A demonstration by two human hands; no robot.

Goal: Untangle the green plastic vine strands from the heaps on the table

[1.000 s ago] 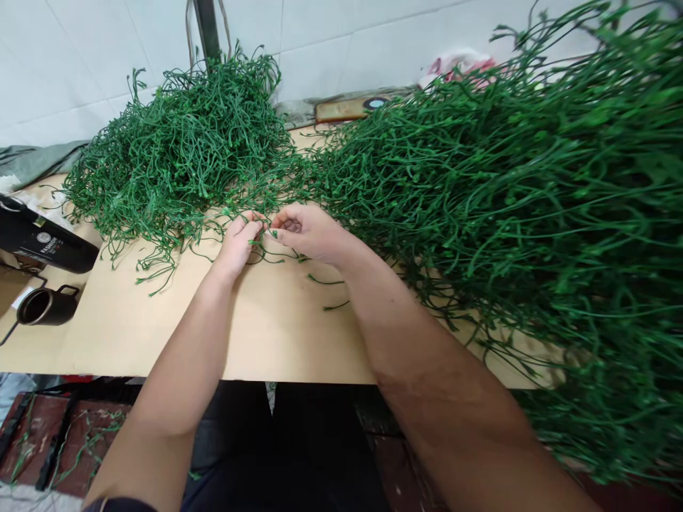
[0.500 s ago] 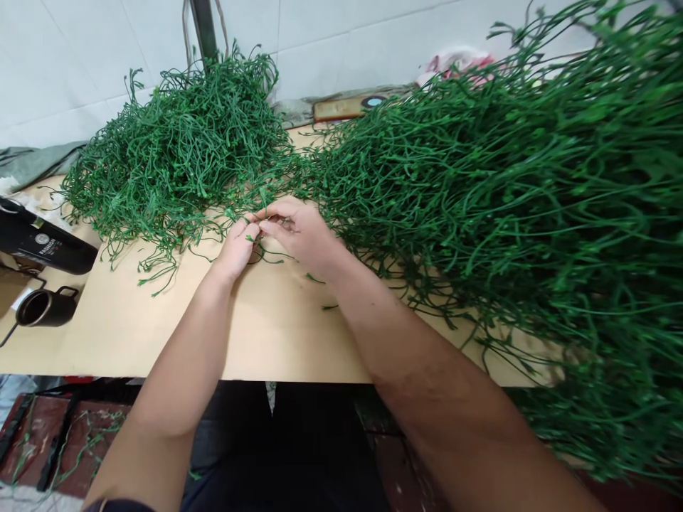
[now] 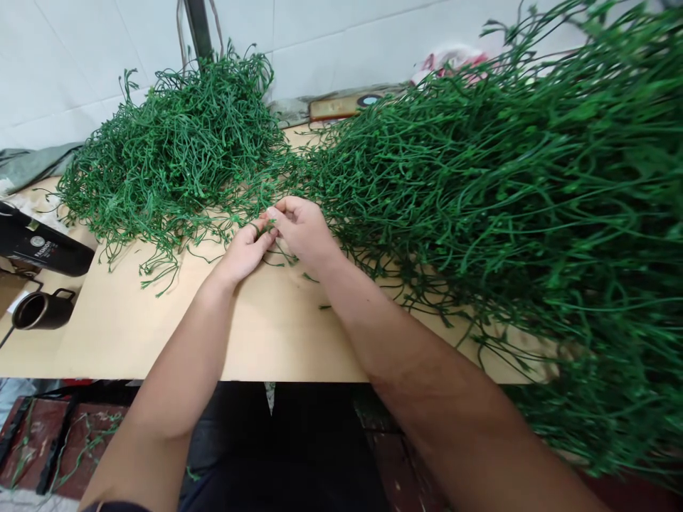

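My left hand (image 3: 245,250) and my right hand (image 3: 306,231) meet just over the table, fingertips nearly touching. Between them is a thin green stem (image 3: 271,222) with a small leafy tip. The thumb and fingers of my right hand pinch at its end. My left hand is closed around the stem too, part of which crosses its fingers. Behind the hands rises a tangled pile of green stems (image 3: 181,142). A much larger heap of longer green stems (image 3: 480,185) spreads along the right side. A few loose stems lie under and beside my fingers.
A tan board (image 3: 160,327) covers the tabletop. At the left are a black bottle (image 3: 45,242) lying tilted and a dark mug (image 3: 45,311). Near the wall lies a brownish box-like object (image 3: 336,108). A dark post (image 3: 198,32) stands at the back.
My left hand has shifted slightly right, its thumb now more extended. My right fingertips have moved onto the small leafy part of the stem. The view has shifted a little.
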